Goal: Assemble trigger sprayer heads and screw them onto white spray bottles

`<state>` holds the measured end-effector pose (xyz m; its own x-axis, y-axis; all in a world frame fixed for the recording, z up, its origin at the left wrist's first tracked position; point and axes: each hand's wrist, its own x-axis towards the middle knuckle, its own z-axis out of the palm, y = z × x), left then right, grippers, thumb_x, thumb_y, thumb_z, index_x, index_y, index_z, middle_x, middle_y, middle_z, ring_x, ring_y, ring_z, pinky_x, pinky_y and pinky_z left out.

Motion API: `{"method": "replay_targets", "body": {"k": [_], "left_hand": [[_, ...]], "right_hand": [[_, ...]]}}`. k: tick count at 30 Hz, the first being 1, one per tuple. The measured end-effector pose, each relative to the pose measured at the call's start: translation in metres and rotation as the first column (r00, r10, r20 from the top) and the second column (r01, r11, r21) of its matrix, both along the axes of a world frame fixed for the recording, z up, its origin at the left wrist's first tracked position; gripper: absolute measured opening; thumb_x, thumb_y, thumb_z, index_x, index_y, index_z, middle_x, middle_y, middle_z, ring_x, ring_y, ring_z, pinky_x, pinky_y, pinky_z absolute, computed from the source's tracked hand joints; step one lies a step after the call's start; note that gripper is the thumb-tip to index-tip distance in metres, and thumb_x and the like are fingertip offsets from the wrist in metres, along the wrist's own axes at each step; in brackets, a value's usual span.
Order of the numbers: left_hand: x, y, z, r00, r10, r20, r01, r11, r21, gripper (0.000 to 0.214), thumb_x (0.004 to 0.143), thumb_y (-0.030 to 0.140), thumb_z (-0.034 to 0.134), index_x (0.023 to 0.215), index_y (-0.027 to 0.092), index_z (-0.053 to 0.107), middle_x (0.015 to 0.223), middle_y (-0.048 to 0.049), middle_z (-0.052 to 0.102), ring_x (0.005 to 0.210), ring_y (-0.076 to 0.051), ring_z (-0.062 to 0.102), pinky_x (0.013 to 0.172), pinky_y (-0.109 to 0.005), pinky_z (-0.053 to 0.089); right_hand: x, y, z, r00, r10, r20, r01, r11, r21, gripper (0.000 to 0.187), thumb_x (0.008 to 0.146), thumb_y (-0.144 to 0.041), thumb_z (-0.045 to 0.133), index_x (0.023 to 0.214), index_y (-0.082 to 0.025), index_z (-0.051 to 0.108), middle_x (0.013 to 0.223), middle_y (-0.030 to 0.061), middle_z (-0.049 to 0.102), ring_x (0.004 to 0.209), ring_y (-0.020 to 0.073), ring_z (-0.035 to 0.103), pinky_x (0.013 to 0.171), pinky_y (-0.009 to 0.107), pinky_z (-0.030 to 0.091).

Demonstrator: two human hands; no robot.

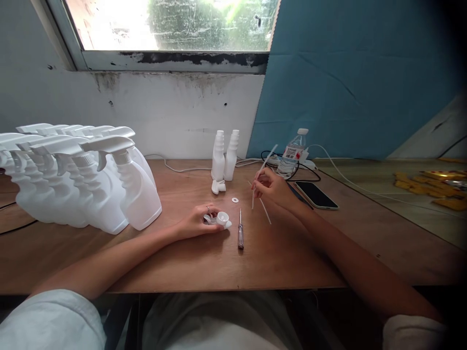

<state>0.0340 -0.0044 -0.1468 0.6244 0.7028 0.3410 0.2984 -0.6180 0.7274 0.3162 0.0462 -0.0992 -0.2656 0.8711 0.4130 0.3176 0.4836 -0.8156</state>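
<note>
My left hand (pixel 204 221) rests on the table with its fingers closed round a white spray trigger head (pixel 223 218), whose round opening faces up. My right hand (pixel 270 187) pinches a thin, translucent dip tube (pixel 268 158), held at a slant. Under that hand a second thin tube (pixel 266 212) lies on the wood, partly hidden by the fingers. Between the hands are a small white washer (pixel 235 200) and a screwdriver (pixel 241 236) with a clear handle, its tip pointing away from me. Another white sprayer part (pixel 218 187) lies just beyond the washer.
Rows of white spray bottles (pixel 140 194) with triggers stand at the left. Two white bottles without heads (pixel 218 160) stand near the wall. At the right are a water bottle (pixel 293 154), cables and a phone (pixel 316 194). The table's front edge (pixel 233 290) is close to me.
</note>
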Motion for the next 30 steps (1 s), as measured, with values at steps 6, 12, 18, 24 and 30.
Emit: {"method": "replay_targets", "body": {"k": [6,12,18,24,30], "left_hand": [[0.0,0.0,-0.001,1.0,-0.023,-0.001,0.023,1.0,0.018,0.035,0.078,0.04,0.07,0.1,0.012,0.069,0.097,-0.0071,0.061,0.084,-0.015,0.057,0.074,-0.023,0.043],[0.0,0.0,-0.006,0.997,-0.077,-0.031,0.079,0.995,0.059,0.032,0.08,0.034,0.069,0.105,0.014,0.07,0.104,-0.0077,0.067,0.091,-0.017,0.062,0.083,-0.024,0.045],[0.0,0.001,-0.007,0.996,-0.072,-0.046,0.074,0.996,0.047,0.035,0.083,0.036,0.066,0.11,0.014,0.069,0.097,-0.0055,0.067,0.08,-0.014,0.06,0.074,-0.022,0.043],[0.0,0.0,-0.006,0.997,-0.075,-0.017,0.075,0.997,0.017,0.035,0.082,0.035,0.066,0.108,0.013,0.069,0.094,-0.0052,0.066,0.076,-0.012,0.057,0.068,-0.02,0.041],[0.0,0.0,-0.006,0.997,-0.068,-0.03,0.069,0.997,0.021,0.038,0.082,0.038,0.065,0.111,0.014,0.068,0.097,-0.0059,0.067,0.08,-0.014,0.058,0.071,-0.021,0.042]], "right_hand": [[0.008,0.003,-0.004,0.902,0.274,0.333,-0.191,0.947,-0.26,0.022,0.079,-0.036,0.063,0.076,-0.015,0.056,0.063,0.0002,0.063,0.057,0.0117,0.06,0.057,0.024,0.048],[-0.027,-0.025,0.002,0.911,0.354,-0.21,-0.386,0.912,-0.14,0.028,0.088,-0.042,0.061,0.093,-0.02,0.045,0.093,0.008,0.072,0.073,0.0195,0.071,0.07,0.039,0.057],[-0.056,-0.06,0.003,0.866,0.439,-0.239,-0.473,0.874,-0.107,0.025,0.087,-0.032,0.065,0.094,-0.02,0.045,0.094,0.0078,0.072,0.086,0.0206,0.071,0.082,0.041,0.057],[-0.057,-0.061,-0.003,0.888,0.434,-0.15,-0.451,0.887,-0.104,0.023,0.088,-0.033,0.063,0.091,-0.02,0.043,0.09,0.007,0.073,0.087,0.0174,0.07,0.083,0.036,0.055],[-0.057,-0.061,-0.004,0.911,0.402,-0.097,-0.411,0.906,-0.104,0.028,0.087,-0.039,0.063,0.092,-0.02,0.044,0.09,0.0084,0.072,0.084,0.018,0.07,0.082,0.037,0.055]]}}
